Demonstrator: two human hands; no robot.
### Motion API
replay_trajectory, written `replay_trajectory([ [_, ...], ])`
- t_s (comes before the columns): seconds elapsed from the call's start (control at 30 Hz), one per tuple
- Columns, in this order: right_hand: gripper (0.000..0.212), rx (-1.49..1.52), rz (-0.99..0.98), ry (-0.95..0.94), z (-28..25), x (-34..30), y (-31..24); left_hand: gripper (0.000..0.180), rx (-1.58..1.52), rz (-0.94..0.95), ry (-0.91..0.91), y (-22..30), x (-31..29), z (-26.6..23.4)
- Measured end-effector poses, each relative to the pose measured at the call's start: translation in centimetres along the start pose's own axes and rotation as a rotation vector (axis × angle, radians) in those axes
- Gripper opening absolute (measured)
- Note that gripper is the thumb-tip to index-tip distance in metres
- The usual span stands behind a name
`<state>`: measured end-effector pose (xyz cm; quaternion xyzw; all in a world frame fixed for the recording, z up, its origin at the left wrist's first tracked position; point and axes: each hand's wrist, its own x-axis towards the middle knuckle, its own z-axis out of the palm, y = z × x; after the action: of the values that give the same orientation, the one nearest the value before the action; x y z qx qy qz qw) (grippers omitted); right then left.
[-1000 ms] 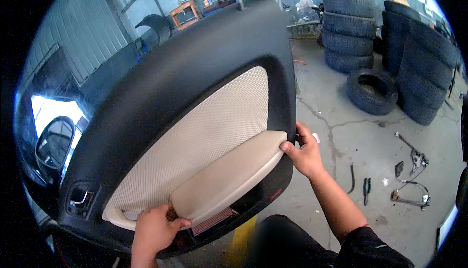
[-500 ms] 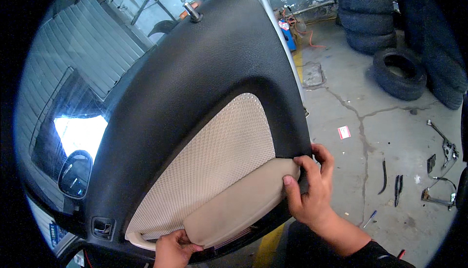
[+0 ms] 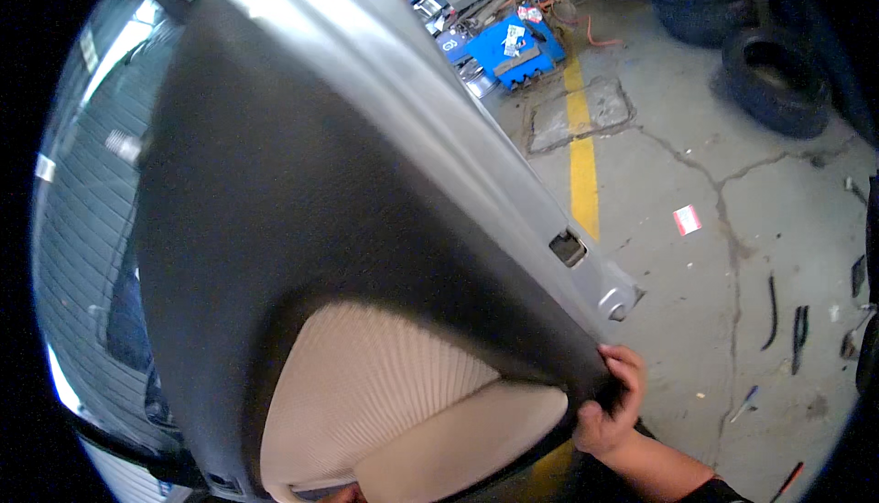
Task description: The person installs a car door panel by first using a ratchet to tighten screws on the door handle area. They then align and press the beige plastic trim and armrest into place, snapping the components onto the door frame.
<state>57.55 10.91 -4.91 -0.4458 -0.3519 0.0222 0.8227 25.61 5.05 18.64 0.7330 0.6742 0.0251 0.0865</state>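
A black car door trim panel (image 3: 275, 164) with a beige textured insert (image 3: 385, 366) and a smooth beige armrest (image 3: 467, 439) stands before me, against the silver metal door (image 3: 439, 128). My right hand (image 3: 612, 407) grips the panel's right edge beside the armrest, its fingers curled round the rim and the thumb on the front. At the lower edge, only a bit of my left hand (image 3: 346, 494) shows, closed at the armrest's left end; the rest is out of the picture. A blurred metal stud with a spring (image 3: 123, 146) sits at the panel's left edge, near the window.
Stacked tyres (image 3: 700, 4) stand at the far right, with one loose tyre (image 3: 776, 82) on the floor. A blue case (image 3: 517, 50) lies among clutter at the back. Black strips (image 3: 772, 313), a pen (image 3: 746, 400) and a red-white card (image 3: 687, 220) lie on the concrete.
The view has swung, so the panel sits lower and more of the silver door frame shows. My right hand has moved from the armrest's corner to the panel's outer edge.
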Motion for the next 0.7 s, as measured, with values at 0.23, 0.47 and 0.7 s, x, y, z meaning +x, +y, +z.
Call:
replay_trajectory([
  [0.23, 0.057, -0.045, -0.146, -0.013, -1.1, -1.3, 2.1, 0.043, 0.007, -0.140, -0.040, -0.7, -0.4, 0.1],
  [0.47, 0.062, 0.025, -0.115, -0.124, -2.4, -1.8, 3.2, 0.029, -0.016, -0.122, 0.151, -2.4, -1.8, 1.6],
  [0.7, 0.061, 0.060, -0.119, -0.147, -2.8, -2.0, 3.2, 0.031, 0.385, 0.268, 0.226, -2.2, -1.6, 1.4],
])
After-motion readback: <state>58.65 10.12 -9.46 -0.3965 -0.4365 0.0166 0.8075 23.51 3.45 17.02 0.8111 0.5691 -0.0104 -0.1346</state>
